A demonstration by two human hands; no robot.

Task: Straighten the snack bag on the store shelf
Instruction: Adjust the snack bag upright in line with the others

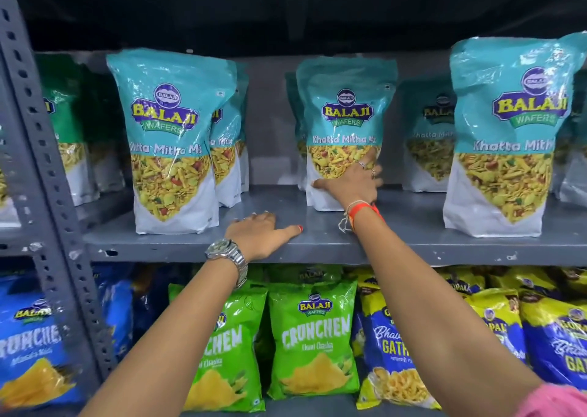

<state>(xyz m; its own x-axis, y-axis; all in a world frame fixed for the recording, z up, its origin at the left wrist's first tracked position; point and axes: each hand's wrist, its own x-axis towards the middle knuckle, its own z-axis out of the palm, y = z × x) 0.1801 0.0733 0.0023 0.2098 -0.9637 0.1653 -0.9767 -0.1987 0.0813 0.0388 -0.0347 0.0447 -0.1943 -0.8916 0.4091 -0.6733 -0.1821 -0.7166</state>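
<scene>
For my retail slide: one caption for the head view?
Right hand presses the middle Khatta Mitha Mix bag; left hand rests on the grey shelf.

A grey metal shelf (317,241) carries teal snack bags standing upright: one at the left front (170,143), one in the middle set further back (343,130), one at the right front (505,137). The left hand (260,235) rests flat on its bare front edge.
</scene>
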